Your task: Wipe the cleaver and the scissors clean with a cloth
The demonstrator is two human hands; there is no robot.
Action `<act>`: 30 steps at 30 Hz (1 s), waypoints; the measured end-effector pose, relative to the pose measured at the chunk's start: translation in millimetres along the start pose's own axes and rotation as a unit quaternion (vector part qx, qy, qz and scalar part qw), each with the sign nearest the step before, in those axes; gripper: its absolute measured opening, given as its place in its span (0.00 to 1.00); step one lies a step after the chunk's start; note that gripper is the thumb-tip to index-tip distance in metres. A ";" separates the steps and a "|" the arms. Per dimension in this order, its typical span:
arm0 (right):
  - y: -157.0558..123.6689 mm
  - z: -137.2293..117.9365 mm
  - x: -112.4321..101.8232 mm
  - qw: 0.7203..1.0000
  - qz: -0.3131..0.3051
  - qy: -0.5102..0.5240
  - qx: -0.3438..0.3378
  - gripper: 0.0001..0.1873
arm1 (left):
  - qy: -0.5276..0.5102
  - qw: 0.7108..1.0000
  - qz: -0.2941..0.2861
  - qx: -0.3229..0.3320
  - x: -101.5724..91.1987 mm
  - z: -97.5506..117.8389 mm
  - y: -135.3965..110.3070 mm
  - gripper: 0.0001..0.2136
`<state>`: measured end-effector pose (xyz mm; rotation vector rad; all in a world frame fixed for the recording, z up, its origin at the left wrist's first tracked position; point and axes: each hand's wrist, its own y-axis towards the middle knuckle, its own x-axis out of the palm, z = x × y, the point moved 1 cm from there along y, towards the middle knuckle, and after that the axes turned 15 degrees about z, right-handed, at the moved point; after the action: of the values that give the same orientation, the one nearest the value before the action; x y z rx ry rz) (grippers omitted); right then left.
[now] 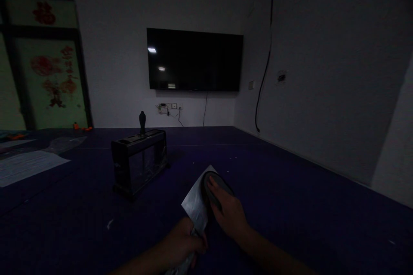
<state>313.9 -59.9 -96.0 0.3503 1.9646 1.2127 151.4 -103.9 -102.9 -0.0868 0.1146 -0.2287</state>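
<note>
My left hand point(185, 240) is closed around the narrowed lower part of a flat silvery sheet point(195, 202), whose wide, pointed end sticks up and forward. Below my fist, more shiny silvery material shows at the bottom edge. My right hand point(229, 210) lies over a dark grey oval pad point(209, 187) with a black rim, its fingers stretched across the face. The pad overlaps the sheet's right side; whether they touch is unclear in the dim light. My right thumb is mostly hidden.
A black frame with an upright knob handle point(142, 123) stands on the purple floor point(274, 197) to the left. White papers point(29, 165) and clear plastic lie farther left. A television point(195, 60) hangs on the back wall, and a black cable point(266, 66) runs down the right wall.
</note>
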 end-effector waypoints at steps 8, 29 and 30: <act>0.1 0.7 0.0 1.000 -0.019 0.002 0.004 0.31 | -0.007 1.000 -0.001 -0.003 0.5 1.2 -0.6 0.06; 1.5 -3.9 -2.2 1.000 -0.020 -0.002 0.007 0.29 | 0.001 1.000 0.008 0.001 1.2 2.7 -0.5 0.06; 1.5 -3.7 -2.3 1.000 -0.020 -0.003 0.008 0.29 | 0.000 1.000 0.008 0.000 1.3 3.4 -1.3 0.06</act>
<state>312.4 -62.8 -92.8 0.3199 1.9682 1.1699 152.9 -105.2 -99.5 -0.0856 0.1159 -0.2125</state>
